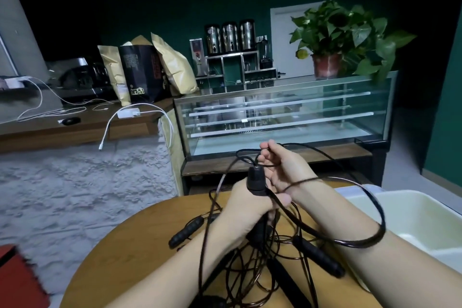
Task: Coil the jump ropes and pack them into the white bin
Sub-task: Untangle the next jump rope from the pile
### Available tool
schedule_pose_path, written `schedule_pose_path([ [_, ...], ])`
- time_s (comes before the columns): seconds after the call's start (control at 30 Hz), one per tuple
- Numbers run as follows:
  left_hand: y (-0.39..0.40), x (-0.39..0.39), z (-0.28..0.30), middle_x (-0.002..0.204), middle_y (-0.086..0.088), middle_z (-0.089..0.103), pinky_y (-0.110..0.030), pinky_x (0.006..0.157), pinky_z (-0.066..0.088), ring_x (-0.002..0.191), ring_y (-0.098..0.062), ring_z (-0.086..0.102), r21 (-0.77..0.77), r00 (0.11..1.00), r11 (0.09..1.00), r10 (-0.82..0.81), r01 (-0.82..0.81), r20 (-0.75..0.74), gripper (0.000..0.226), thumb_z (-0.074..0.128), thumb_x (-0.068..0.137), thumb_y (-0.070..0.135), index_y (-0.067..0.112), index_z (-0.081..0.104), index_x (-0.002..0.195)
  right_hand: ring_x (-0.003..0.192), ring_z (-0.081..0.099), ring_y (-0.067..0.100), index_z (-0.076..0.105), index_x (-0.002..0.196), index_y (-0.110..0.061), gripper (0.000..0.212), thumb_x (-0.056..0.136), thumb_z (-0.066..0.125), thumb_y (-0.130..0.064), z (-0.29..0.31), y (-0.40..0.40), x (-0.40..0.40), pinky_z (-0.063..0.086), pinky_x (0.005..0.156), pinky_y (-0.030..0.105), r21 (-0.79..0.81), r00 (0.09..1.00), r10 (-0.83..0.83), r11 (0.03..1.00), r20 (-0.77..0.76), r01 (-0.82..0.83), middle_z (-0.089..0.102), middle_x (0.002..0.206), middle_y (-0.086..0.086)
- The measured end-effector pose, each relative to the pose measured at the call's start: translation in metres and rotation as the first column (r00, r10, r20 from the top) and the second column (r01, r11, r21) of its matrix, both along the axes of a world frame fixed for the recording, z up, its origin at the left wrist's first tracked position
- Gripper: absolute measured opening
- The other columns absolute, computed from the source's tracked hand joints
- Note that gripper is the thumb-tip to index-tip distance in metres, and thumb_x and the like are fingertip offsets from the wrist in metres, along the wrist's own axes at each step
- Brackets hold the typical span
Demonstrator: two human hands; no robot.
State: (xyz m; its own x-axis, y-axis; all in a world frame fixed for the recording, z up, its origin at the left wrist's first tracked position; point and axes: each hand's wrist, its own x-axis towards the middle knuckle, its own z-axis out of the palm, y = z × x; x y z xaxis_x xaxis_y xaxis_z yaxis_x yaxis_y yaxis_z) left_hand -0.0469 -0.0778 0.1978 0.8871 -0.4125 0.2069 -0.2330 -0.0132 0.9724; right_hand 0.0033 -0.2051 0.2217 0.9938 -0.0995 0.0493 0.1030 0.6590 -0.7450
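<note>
Left of the bin point(410, 210), the left hand point(247, 210) grips an upright handle point(256, 182). The right hand point(287, 167) pinches the cord point(370, 237) above it, over tangled ropes point(250, 270).

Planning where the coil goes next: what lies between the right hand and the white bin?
Head view: only a loop of black rope over bare wooden table separates right hand from white bin.

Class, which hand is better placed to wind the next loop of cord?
Right. The right hand pinches the cord above the handle, which the left hand grips.
</note>
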Motion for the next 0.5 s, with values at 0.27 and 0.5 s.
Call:
schedule_pose_path([
  [0.27, 0.032, 0.02, 0.044, 0.069, -0.036, 0.058, -0.031, 0.059, 0.043, 0.056, -0.024, 0.047, -0.066, 0.981, 0.995, 0.082, -0.071, 0.176, 0.026, 0.082, 0.074, 0.025, 0.016, 0.06, 0.065, 0.068, 0.067, 0.019, 0.07, 0.109, -0.001, 0.083, 0.098, 0.023, -0.067, -0.078, -0.002, -0.027, 0.055, 0.06, 0.027, -0.256, 0.983, 0.17, 0.95, -0.066, -0.182, 0.071, 0.086, 0.015],
  [0.5, 0.068, 0.024, 0.041, 0.08, -0.046, 0.052, -0.029, 0.057, 0.044, 0.056, -0.024, 0.046, -0.056, 0.966, 0.993, 0.113, -0.103, 0.233, 0.027, 0.075, 0.083, 0.016, 0.012, 0.052, 0.069, 0.103, 0.056, 0.006, 0.055, 0.129, -0.038, 0.046, 0.088, 0.062, -0.02, -0.176, 0.058, -0.079, 0.047, 0.089, 0.023, -0.88, 0.919, 0.284, 0.311, -0.275, -0.359, 0.056, 0.112, -0.015],
])
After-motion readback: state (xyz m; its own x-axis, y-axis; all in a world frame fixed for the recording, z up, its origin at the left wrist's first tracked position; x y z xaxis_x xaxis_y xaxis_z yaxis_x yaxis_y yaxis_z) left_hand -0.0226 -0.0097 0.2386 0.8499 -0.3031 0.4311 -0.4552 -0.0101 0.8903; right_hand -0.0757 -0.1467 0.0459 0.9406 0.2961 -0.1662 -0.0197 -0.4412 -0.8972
